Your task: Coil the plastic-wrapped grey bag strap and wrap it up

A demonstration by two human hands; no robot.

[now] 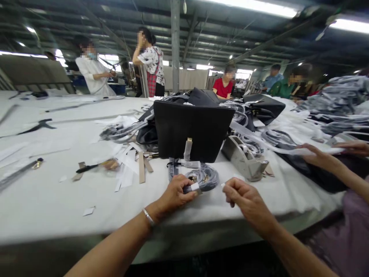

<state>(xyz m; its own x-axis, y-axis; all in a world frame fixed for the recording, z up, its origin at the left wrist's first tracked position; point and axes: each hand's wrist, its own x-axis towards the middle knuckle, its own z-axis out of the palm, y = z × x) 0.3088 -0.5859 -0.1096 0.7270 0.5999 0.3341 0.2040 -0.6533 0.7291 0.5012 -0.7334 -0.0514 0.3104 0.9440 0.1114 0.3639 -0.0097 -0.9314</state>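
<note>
My left hand (pixel 174 192), with a silver bracelet at the wrist, is closed on the near edge of a coiled bag strap (pixel 212 177) in clear plastic. Gold-coloured metal fittings and a small white piece (pixel 195 186) show beside its fingers. To the right, apart from the coil, my right hand (pixel 242 196) is held in a pinch above the table edge. A tiny white bit shows at its fingertips, too small to name. Just behind the coil a black bag (pixel 193 127) stands upright, a wrapped tab on its front.
A grey tape dispenser (pixel 248 159) stands right of the bag. Cardboard strips (pixel 141 167), paper scraps and a black-handled tool (pixel 88 168) lie left. At right, a co-worker's hands (pixel 323 158) hold a white strip. Wrapped straps pile up behind; several people stand or sit beyond.
</note>
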